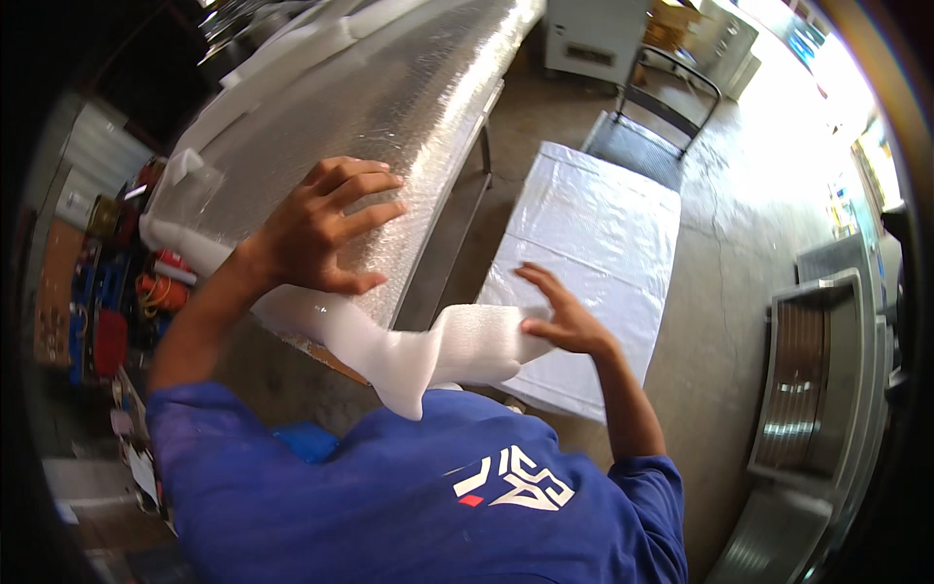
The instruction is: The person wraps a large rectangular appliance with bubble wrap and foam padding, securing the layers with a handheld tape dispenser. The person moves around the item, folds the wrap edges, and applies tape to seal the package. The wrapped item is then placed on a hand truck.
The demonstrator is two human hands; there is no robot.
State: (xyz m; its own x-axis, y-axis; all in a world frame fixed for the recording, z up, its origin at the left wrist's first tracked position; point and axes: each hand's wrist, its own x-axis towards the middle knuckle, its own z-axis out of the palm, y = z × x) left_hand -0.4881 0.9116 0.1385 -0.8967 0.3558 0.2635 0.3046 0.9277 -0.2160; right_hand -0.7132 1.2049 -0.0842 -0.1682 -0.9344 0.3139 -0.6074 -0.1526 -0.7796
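A large flat piece wrapped in clear bubble wrap [321, 127] lies on a stand at the left. Over its near end is my left hand [331, 229], fingers spread and bent, holding nothing; whether the fingertips touch the wrap is hard to tell. From the near corner a white foam strip [477, 341] runs, twisted and folded, across the front of my body to the right. My right hand [574, 326] has the strip's right end at its thumb, with the forefinger stretched out away from it. The lower fingers of this hand are partly hidden.
To the right of the stand, a flat load covered in white plastic sheeting [593, 234] rests by a platform trolley [632, 146] with a black handle. Tools and cables [161, 292] crowd the far left. Metal cabinet frames [808, 380] stand at the right, a grey cabinet [593, 39] at the back.
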